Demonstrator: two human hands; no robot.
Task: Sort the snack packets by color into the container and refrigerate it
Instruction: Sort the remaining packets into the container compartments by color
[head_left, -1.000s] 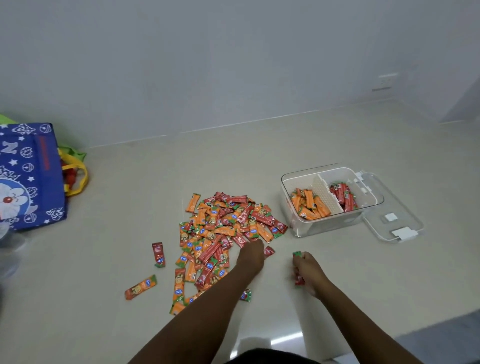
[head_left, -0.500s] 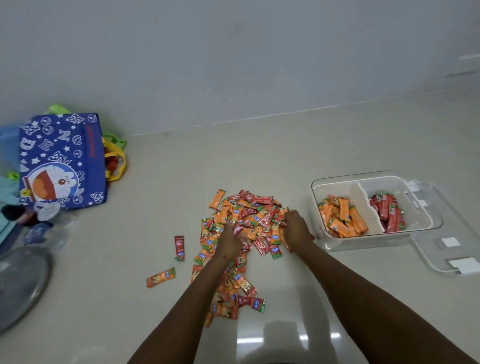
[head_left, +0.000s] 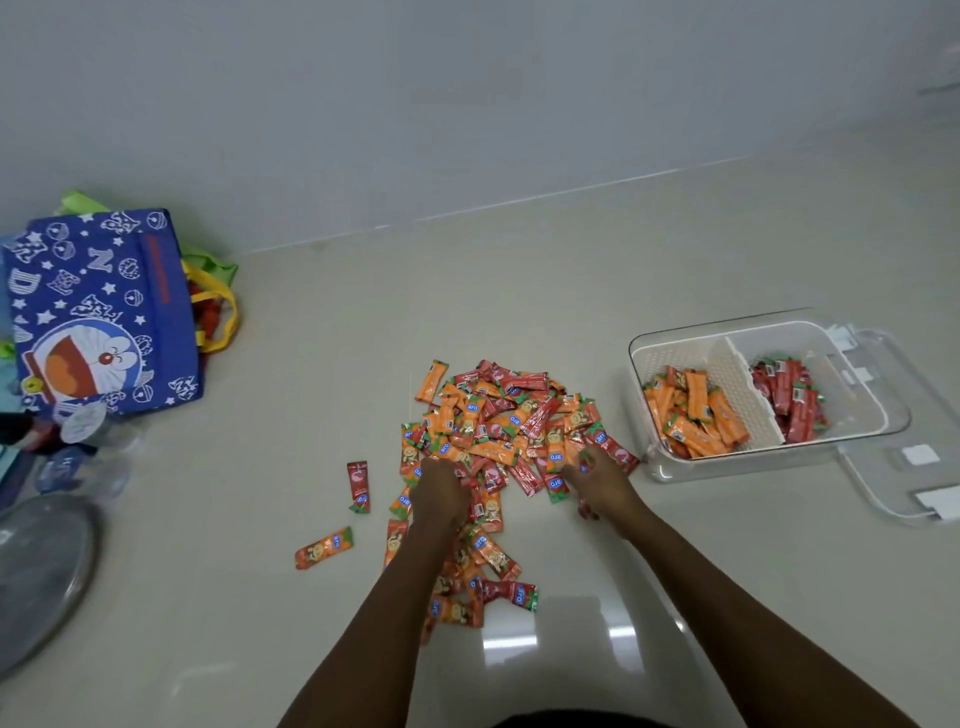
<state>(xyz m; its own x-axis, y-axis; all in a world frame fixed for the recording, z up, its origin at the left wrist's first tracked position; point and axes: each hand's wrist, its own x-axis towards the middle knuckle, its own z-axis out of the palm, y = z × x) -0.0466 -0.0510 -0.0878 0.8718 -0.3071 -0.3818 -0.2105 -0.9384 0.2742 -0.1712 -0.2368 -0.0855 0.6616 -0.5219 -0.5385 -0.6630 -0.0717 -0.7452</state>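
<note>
A heap of orange and red snack packets lies on the floor in front of me. My left hand rests on the heap's near left side, its fingers buried among the packets. My right hand is at the heap's near right edge, fingers curled round red packets that poke out beneath the palm. The clear container stands to the right, with a white divider. Orange packets fill its left compartment and red packets its right one.
The container's clear lid lies against its right side. One red packet and one orange packet lie apart on the left. Far left are a blue cartoon bag, plastic bottles and a round metal lid.
My right hand moved from the bare floor right of the heap onto the heap's right edge. My left hand shifted slightly on the heap. My view turned left, bringing the bag further in.
</note>
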